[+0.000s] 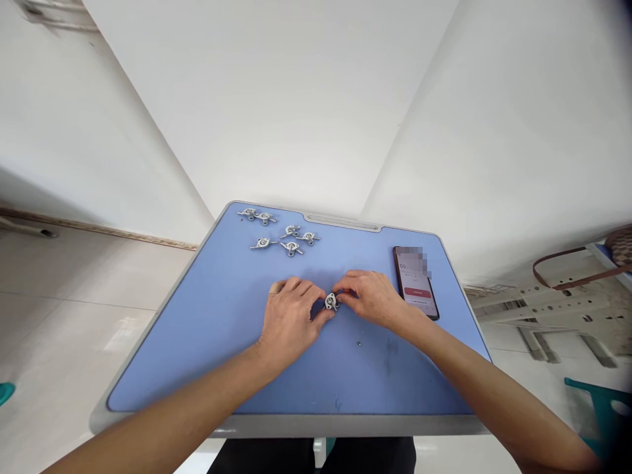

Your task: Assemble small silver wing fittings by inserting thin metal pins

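Observation:
My left hand [291,316] and my right hand [371,296] meet over the middle of a small blue desk [207,342]. Both pinch one small silver metal fitting [330,302] between their fingertips, just above the desktop. The fingers of each hand are curled round it, so part of the fitting is hidden. Several more silver fittings of the same kind [284,232] lie loose at the desk's far left.
A phone [416,282] with a lit red and white screen lies flat at the desk's right side. A tiny dark speck [359,343] sits on the desktop near my right wrist. White walls stand behind; a pale metal frame [557,309] lies on the floor at right.

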